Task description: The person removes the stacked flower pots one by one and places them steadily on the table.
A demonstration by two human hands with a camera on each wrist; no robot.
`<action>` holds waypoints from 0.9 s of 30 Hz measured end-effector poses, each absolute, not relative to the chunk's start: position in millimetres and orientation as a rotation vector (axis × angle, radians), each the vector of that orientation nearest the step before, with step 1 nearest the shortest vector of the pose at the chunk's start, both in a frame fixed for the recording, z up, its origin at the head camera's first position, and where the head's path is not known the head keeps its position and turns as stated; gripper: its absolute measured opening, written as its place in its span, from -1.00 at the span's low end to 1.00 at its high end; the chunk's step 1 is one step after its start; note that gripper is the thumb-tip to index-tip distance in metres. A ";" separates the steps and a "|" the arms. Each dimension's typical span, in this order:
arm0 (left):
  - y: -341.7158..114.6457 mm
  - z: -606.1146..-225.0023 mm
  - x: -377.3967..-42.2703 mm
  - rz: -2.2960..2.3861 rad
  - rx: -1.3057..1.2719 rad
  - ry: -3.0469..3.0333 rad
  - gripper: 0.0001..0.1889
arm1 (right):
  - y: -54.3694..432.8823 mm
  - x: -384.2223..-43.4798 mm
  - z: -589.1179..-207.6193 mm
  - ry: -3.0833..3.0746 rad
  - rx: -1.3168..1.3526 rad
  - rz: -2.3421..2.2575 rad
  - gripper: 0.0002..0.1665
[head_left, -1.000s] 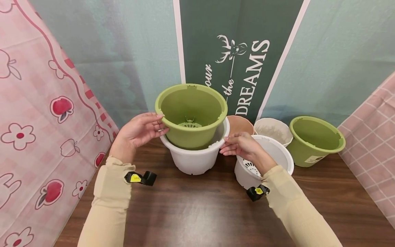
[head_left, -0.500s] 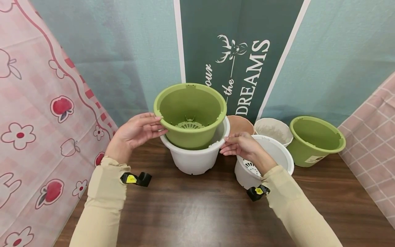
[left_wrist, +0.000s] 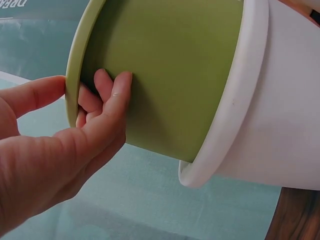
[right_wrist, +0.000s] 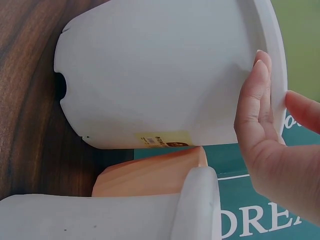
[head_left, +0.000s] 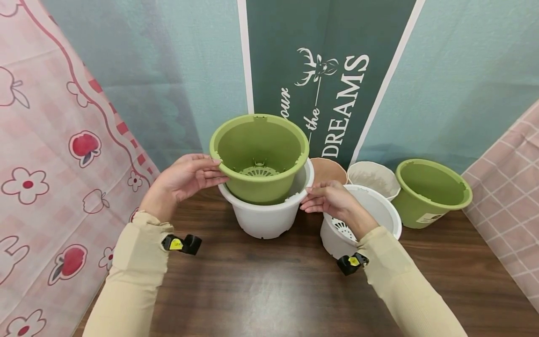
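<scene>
A green plastic flower pot (head_left: 263,187) sits partway inside a white flower pot (head_left: 265,217), its rim well above the white one. My left hand (head_left: 191,177) pinches the green rim at its left side, thumb on the rim and the other fingers under it against the outer wall, as the left wrist view shows. At the right side of the white pot, my right hand (head_left: 330,201) holds the rim between thumb and fingers. Slots show in the green pot's floor. In the right wrist view a yellow label (right_wrist: 162,139) marks the white pot's wall.
Right of the stacked pair stands a second white pot (head_left: 389,217), partly under my right wrist. Behind it are a peach pot (head_left: 326,171) and a cream pot (head_left: 375,175). Another green pot (head_left: 414,210) stands far right. Cloth hangs around the wooden table (head_left: 261,290).
My left forearm has swung a little to the left, and the green pot's rim has shifted slightly left with the hand. The right hand and white pot have stayed put.
</scene>
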State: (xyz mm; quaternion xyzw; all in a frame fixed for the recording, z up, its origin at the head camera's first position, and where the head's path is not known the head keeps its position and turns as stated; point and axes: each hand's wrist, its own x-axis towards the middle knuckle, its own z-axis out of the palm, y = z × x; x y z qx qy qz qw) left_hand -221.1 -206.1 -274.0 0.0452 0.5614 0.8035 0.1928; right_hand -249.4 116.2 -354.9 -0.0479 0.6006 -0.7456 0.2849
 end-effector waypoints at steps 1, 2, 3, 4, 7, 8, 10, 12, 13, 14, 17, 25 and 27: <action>-206.2 -273.8 -221.2 2.252 0.127 1.577 -0.87 | 116.3 -249.4 -354.9 1.605 -0.131 -1.994 -0.91; -206.1 -273.6 -221.2 2.249 0.126 1.579 -0.88 | 116.4 -249.4 -354.9 1.604 -0.133 -1.993 -0.91; -206.1 -273.4 -221.2 2.243 0.128 1.584 -0.89 | 116.5 -249.3 -354.9 1.603 -0.133 -1.992 -0.90; -206.0 -273.2 -221.1 2.239 0.127 1.588 -0.90 | 116.5 -249.4 -355.0 1.606 -0.133 -1.991 -0.90; -206.0 -272.5 -220.6 2.223 0.131 1.606 -0.90 | 116.8 -249.1 -354.6 1.611 -0.137 -1.985 -0.89; -205.9 -272.3 -220.3 2.219 0.133 1.611 -0.90 | 116.9 -249.1 -354.5 1.609 -0.136 -1.986 -0.89; -206.0 -271.9 -219.8 2.214 0.134 1.616 -0.89 | 116.7 -249.2 -354.4 1.617 -0.126 -1.985 -0.88; -206.4 -271.9 -219.3 2.212 0.139 1.621 -0.89 | 116.3 -249.3 -354.1 1.619 -0.121 -1.982 -0.89; -206.3 -271.9 -219.2 2.212 0.140 1.622 -0.89 | 116.3 -249.5 -354.2 1.620 -0.116 -1.981 -0.90; -206.4 -271.8 -219.0 2.211 0.142 1.622 -0.90 | 115.9 -249.4 -354.1 1.620 -0.111 -1.982 -0.90; -206.4 -271.7 -218.8 2.206 0.147 1.632 -0.89 | 115.6 -249.5 -354.5 1.616 -0.119 -1.981 -0.90; -204.6 -267.9 -219.0 2.183 0.132 1.659 -0.86 | 116.3 -250.1 -355.3 1.614 -0.118 -1.983 -0.91; -203.8 -267.0 -219.3 2.178 0.130 1.666 -0.86 | 116.6 -250.3 -355.5 1.614 -0.121 -1.982 -0.91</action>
